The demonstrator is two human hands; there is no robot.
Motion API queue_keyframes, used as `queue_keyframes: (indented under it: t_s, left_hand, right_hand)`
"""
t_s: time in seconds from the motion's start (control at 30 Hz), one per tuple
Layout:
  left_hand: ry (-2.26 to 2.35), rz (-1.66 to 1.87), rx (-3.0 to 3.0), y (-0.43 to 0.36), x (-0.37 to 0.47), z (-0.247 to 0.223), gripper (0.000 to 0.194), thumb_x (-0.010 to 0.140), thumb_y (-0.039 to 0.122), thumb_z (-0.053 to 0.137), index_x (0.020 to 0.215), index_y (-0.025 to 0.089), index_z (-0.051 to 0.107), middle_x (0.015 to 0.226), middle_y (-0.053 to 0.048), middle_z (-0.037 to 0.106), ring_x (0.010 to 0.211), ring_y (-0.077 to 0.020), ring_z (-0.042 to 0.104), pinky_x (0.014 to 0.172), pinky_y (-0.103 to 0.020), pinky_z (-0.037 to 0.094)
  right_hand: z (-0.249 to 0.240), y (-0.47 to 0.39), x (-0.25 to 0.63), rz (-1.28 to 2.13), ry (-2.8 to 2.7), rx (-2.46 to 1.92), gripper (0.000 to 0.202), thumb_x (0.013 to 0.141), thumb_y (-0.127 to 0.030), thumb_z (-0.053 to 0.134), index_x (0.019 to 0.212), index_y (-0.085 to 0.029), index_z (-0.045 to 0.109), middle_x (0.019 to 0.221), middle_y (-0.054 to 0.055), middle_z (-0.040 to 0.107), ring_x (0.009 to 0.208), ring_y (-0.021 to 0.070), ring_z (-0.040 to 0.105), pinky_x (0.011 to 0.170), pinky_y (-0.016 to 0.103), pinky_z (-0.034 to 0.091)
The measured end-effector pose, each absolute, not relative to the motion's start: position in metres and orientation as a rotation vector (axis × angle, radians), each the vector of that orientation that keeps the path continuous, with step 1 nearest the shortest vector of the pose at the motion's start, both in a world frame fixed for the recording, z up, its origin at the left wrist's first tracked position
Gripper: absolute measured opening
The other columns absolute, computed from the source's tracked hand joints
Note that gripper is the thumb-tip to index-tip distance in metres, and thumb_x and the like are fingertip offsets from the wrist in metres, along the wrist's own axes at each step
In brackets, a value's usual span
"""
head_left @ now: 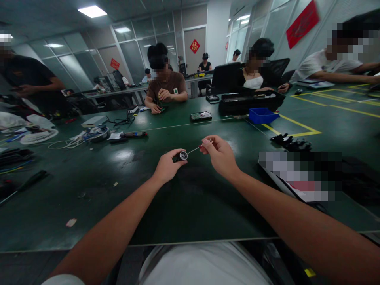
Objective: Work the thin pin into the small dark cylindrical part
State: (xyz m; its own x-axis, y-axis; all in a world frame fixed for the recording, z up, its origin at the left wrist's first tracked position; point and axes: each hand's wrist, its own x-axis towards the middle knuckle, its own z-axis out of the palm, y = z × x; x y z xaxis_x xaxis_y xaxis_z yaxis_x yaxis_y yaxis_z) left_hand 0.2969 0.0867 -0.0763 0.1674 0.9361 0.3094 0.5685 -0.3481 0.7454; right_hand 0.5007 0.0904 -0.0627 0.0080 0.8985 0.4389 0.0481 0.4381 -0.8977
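Observation:
Between the thumb and fingers of my left hand (pixel 168 166) is a small round black part (pixel 183 155) with a silvery ring on its face, held up above the green table. My right hand (pixel 220 153) grips the red handle of a thin screwdriver (pixel 194 150). The shaft points left, and its tip meets or comes very close to the edge of the round part; I cannot tell if it touches. What the round part belongs to does not show.
Ahead lie a circuit board or drive (pixel 201 116), a blue bin (pixel 262 115) and a long black casing (pixel 251 103). On the left are a dark-handled tool (pixel 133 135), cables and a white fan grille (pixel 39 133). A person (pixel 166 85) works opposite. Black parts (pixel 291 141) lie right.

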Motion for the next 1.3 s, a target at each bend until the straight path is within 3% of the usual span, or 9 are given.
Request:
queue_keyframes:
  t_s: [0.33,0.5,0.67,0.87,1.0,1.17,1.3]
  left_hand:
    - [1.38,1.085,2.127,0.088,0.293,-0.081,0.043,0.077,0.016,0.076,0.119,0.024,0.069,0.121,-0.005,0.07,0.116,-0.0233,0.062,0.108,-0.043,0.042]
    - [1.349,1.119,2.147,0.087,0.293,-0.079,0.042,0.078,0.016,0.076,0.119,0.024,0.07,0.121,-0.006,0.07,0.116,-0.0235,0.062,0.108,-0.043,0.043]
    - [1.319,1.105,2.194,0.087,0.293,-0.08,0.042,0.077,0.015,0.076,0.118,0.024,0.071,0.12,-0.007,0.07,0.115,-0.0234,0.063,0.107,-0.043,0.044]
    - [1.313,1.094,2.215,0.086,0.295,-0.082,0.042,0.078,0.016,0.076,0.118,0.023,0.07,0.121,-0.007,0.07,0.115,-0.0225,0.063,0.107,-0.041,0.044]
    - [1.357,1.118,2.185,0.086,0.294,-0.08,0.042,0.078,0.017,0.076,0.119,0.023,0.07,0.121,-0.007,0.07,0.116,-0.0231,0.063,0.108,-0.042,0.044]
    - [1.384,1.116,2.18,0.087,0.293,-0.08,0.041,0.078,0.017,0.076,0.119,0.022,0.07,0.121,-0.007,0.07,0.116,-0.0229,0.063,0.108,-0.041,0.043]
    - [1.388,1.084,2.2,0.087,0.294,-0.081,0.042,0.078,0.018,0.076,0.12,0.024,0.07,0.122,-0.006,0.07,0.116,-0.0235,0.062,0.107,-0.042,0.043]
  right_hand:
    - [-0.058,0.087,0.501,0.792,-1.473,-0.981,0.022,0.091,-0.042,0.058,0.088,-0.02,0.062,0.077,0.003,0.071,0.072,0.0169,0.067,0.068,0.033,0.051]
    - [-0.052,0.083,0.505,0.654,-1.569,-1.137,0.031,0.087,-0.05,0.064,0.076,-0.021,0.062,0.061,0.0,0.065,0.056,0.0148,0.059,0.056,0.029,0.042]
    - [-0.053,0.081,0.504,0.63,-1.658,-1.014,0.012,0.091,-0.031,0.055,0.09,-0.022,0.062,0.076,0.0,0.068,0.068,0.0154,0.063,0.064,0.029,0.044]
    - [-0.055,0.082,0.505,0.526,-1.676,-1.136,0.033,0.098,-0.045,0.044,0.083,-0.023,0.063,0.063,0.0,0.06,0.061,0.0168,0.057,0.06,0.032,0.039]
    - [-0.056,0.083,0.504,0.535,-1.69,-1.09,0.022,0.098,-0.033,0.041,0.101,-0.024,0.062,0.082,0.002,0.067,0.073,0.0188,0.062,0.067,0.033,0.042]
    - [-0.055,0.081,0.504,0.544,-1.738,-1.095,0.028,0.1,-0.038,0.038,0.099,-0.025,0.063,0.08,0.002,0.067,0.073,0.0201,0.062,0.069,0.035,0.043]
    - [-0.056,0.08,0.503,0.51,-1.705,-1.07,0.027,0.097,-0.033,0.045,0.119,-0.026,0.058,0.085,0.003,0.068,0.074,0.0202,0.063,0.072,0.036,0.045]
